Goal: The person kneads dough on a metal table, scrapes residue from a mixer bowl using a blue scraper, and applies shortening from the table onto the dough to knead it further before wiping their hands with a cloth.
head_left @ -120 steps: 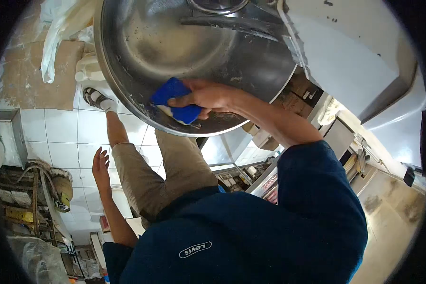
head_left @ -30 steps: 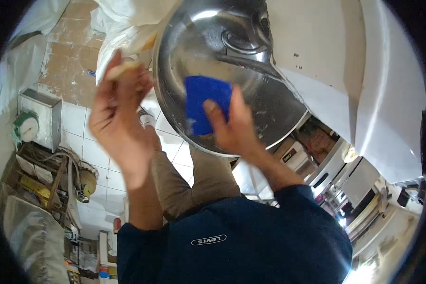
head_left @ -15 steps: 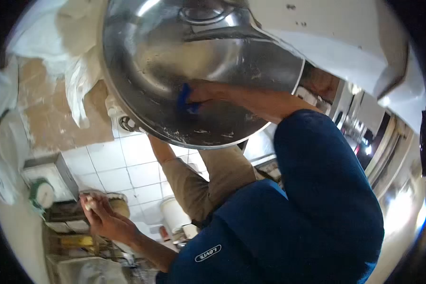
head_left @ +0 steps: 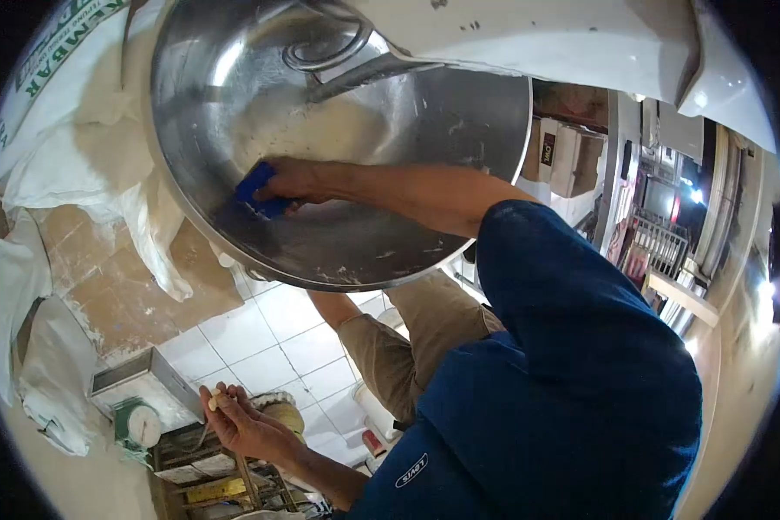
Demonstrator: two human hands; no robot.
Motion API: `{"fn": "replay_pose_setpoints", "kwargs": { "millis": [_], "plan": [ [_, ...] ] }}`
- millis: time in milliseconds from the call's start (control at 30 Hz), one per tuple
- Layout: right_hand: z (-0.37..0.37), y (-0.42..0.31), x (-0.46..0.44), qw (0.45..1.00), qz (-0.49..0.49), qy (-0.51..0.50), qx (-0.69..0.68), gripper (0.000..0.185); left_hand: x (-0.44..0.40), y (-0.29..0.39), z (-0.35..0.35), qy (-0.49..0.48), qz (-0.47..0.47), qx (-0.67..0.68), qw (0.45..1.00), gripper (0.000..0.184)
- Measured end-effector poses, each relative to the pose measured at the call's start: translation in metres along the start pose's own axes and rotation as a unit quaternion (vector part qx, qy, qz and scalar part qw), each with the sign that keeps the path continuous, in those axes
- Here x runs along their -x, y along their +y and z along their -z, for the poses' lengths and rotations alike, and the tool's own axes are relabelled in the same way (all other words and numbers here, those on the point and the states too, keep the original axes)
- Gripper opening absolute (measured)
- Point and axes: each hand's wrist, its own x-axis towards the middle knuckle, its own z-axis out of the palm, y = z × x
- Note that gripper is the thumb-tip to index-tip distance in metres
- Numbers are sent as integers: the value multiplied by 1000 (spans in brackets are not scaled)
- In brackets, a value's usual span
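A large metal mixing bowl (head_left: 459, 130) with pale residue on its inner wall fills the top middle. Inside it, my right hand (head_left: 301, 182) grips a blue scraper (head_left: 255, 186) against the lower left wall. A curved metal mixer hook (head_left: 333, 56) hangs above the bowl's bottom. Outside and below the bowl, at the lower left, my left hand (head_left: 249, 426) has its fingers closed on a small piece of pale dough (head_left: 217, 399).
White sacks (head_left: 86, 165) lie at the left beside brown cardboard (head_left: 138, 286) on the tiled floor. A scale (head_left: 143, 425) and a cluttered rack (head_left: 221, 490) stand lower left. The white mixer body (head_left: 546, 30) overhangs the top right, with boxes (head_left: 574, 160) beyond the bowl.
My right hand has gone from holding the scraper over the bowl to pressing it at the lower left wall. My left hand has dropped away from beside the rim to the lower left.
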Motion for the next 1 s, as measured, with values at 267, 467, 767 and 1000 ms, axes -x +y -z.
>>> {"fn": "replay_pose_setpoints", "kwargs": {
  "millis": [267,467,767,1000],
  "plan": [
    [-12,-51,-34,962,131,10,-241,29,16,20,-58,-57,-56,23,997,37],
    [-27,-108,121,939,327,50,-95,33,29,83,-124,-115,-119,98,981,44],
    [-23,-82,206,832,514,161,130,36,66,95,-169,-154,-16,220,963,46],
    [16,-52,221,856,380,161,312,33,52,61,-128,-28,-84,332,939,45]
  ]
}}
